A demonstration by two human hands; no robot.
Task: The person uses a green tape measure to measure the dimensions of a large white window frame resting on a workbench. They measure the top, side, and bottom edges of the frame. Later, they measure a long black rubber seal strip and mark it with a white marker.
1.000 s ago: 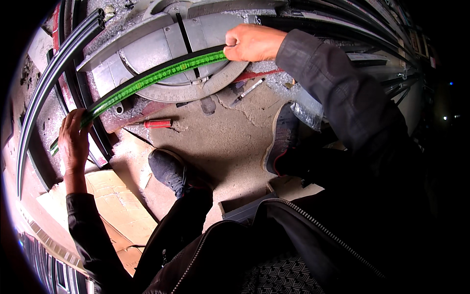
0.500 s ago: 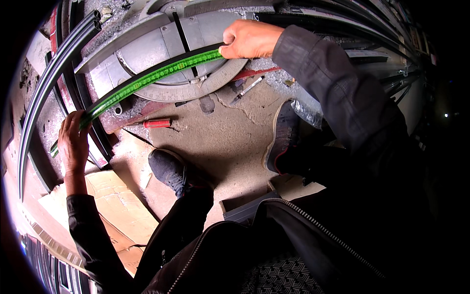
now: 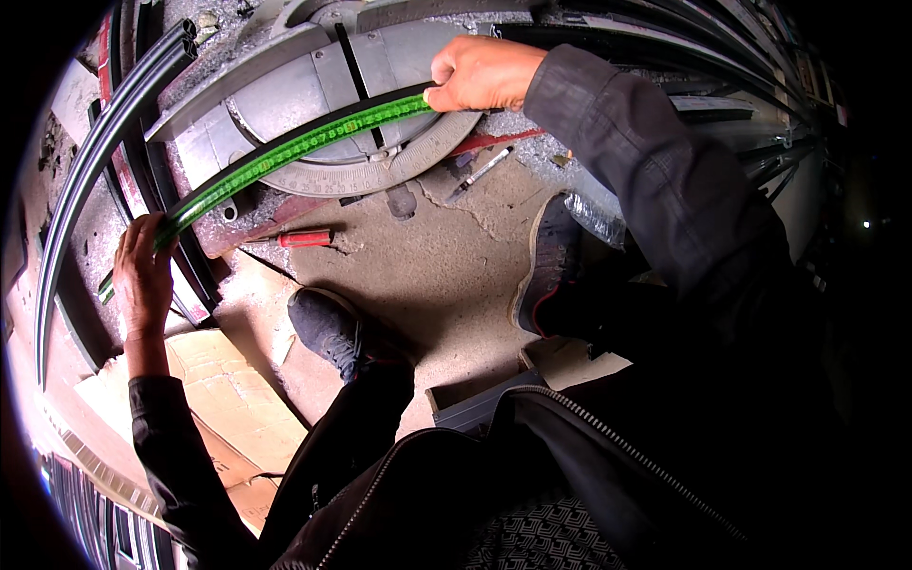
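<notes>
A green tape measure is stretched along a dark strip, which looks like a black profile. My right hand pinches the tape at its right end, thumb on the green blade and the strip's end under the fingers. At the left, the fingers of my left hand close round tape and strip together; a bit of green shows beyond the hand. Both lie across the front of a grey metal saw table with a dark slot and a curved angle scale. What sits inside the left palm is hidden.
Long dark profiles lie at the left, and more black profiles fan out at the upper right. A red-handled screwdriver and a white marker pen are on the floor. Flattened cardboard lies by my left forearm.
My right hand has shifted up very slightly, its pinch kept on the tape and strip. My left hand stays in place.
</notes>
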